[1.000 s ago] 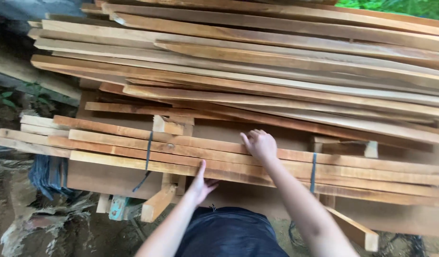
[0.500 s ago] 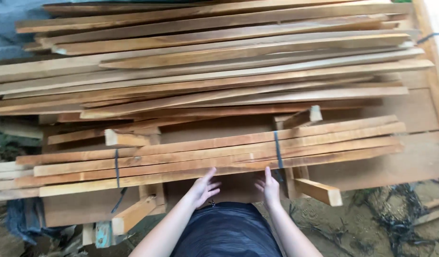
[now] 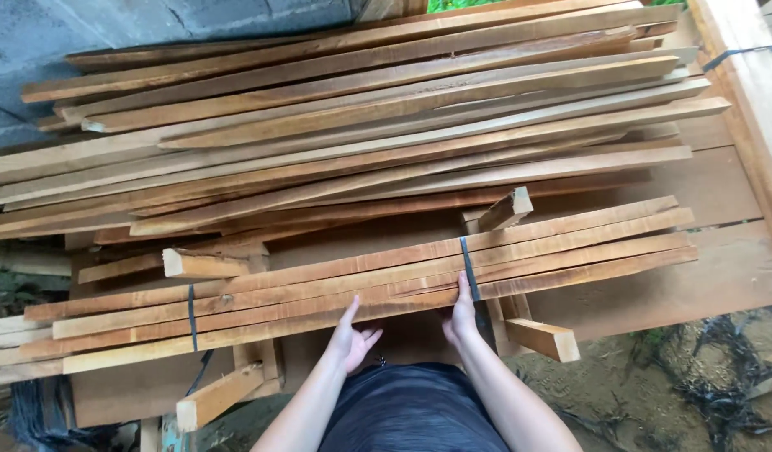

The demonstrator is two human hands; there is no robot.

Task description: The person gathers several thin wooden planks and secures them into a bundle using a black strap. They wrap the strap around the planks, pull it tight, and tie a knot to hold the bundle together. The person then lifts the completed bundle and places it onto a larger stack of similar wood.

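Note:
A bundle of long wooden strips (image 3: 336,289), tied with two dark straps (image 3: 469,268), lies across short wooden supports in front of me. My right hand (image 3: 462,316) rests at the bundle's near edge, fingers touching the strips just beside the right strap. My left hand (image 3: 351,339) is open with fingers spread, its tips at the underside of the bundle's near edge. Neither hand is closed around a strip.
A large loose pile of long wooden planks (image 3: 361,125) fills the space behind the bundle. Short wooden blocks (image 3: 543,338) stick out under the bundle. A wooden platform (image 3: 721,268) lies at the right, muddy ground (image 3: 671,393) below, a grey wall (image 3: 110,33) at top left.
The view has swung to the right along the planks. Both hands came back from on top of the bundle to its near edge, and the right hand now touches beside the right strap.

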